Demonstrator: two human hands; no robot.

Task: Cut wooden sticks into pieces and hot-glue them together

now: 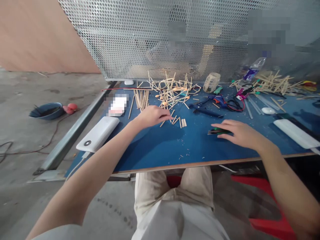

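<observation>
My left hand [156,115] reaches over the blue tabletop with thumb and fingers pinched together. At its fingertips is a short wooden stick [174,120], partly hidden by the fingers. Just right of it, several short cut sticks [184,122] lie side by side. My right hand [232,131] rests low over the table, its fingers around a green and dark utility knife [220,131] whose tip points left. Beyond my left hand, long thin sticks [141,99] lie in a row beside a tangled heap of joined sticks [172,90], some with orange ends.
Dark blue pliers [206,110], a glue gun [221,100], a clear jar [211,82] and a plastic bottle [253,70] lie or stand farther back. White power banks [98,135] flank both sides. Perforated metal mesh [150,40] rises behind the blue table [155,150].
</observation>
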